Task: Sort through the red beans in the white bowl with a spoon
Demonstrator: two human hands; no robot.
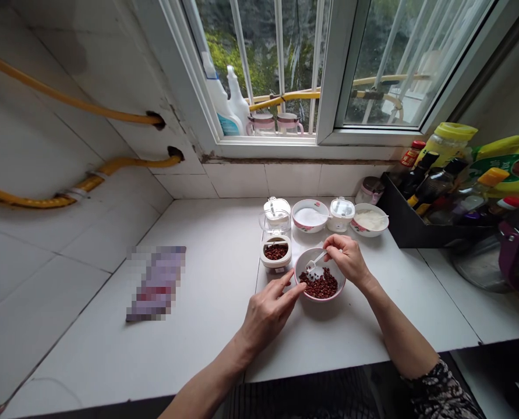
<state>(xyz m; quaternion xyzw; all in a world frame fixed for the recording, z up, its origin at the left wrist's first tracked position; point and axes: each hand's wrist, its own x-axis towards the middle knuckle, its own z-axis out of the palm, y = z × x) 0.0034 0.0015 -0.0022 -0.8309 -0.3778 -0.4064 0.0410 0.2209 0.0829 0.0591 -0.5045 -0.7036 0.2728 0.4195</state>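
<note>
On the white countertop (198, 349), the left hand (268, 308), fingers slightly apart, and the right hand (345, 257) are at a bowl (303, 261), just right of an open jar (273, 264). The right hand's fingers clamp a small spoon (317, 260) over dark-red granules (322, 287).

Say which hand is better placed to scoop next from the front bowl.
Right, most likely: the right hand grips the white spoon, its head in the front bowl by the reddish granules. The left hand holds no visible tool; it is at the bowl's left rim.
</note>
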